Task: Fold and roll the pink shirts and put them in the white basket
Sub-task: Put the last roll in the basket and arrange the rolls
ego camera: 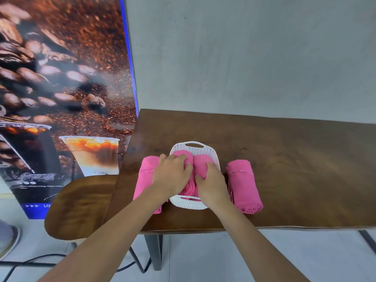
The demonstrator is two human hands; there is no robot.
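Observation:
The white basket stands on the brown table, and two rolled pink shirts lie side by side inside it. My left hand lies on the left rolled shirt, fingers curved over its top. My right hand grips the right rolled shirt, thumb on its left side and fingers on its right. A third rolled pink shirt lies on the table just left of the basket. A fourth rolled pink shirt lies just right of it.
A wooden chair seat sits at the table's left front corner. A coffee poster stands to the left, a grey wall behind. Black cables run over the floor below. Bare tabletop stretches to the right of the shirts.

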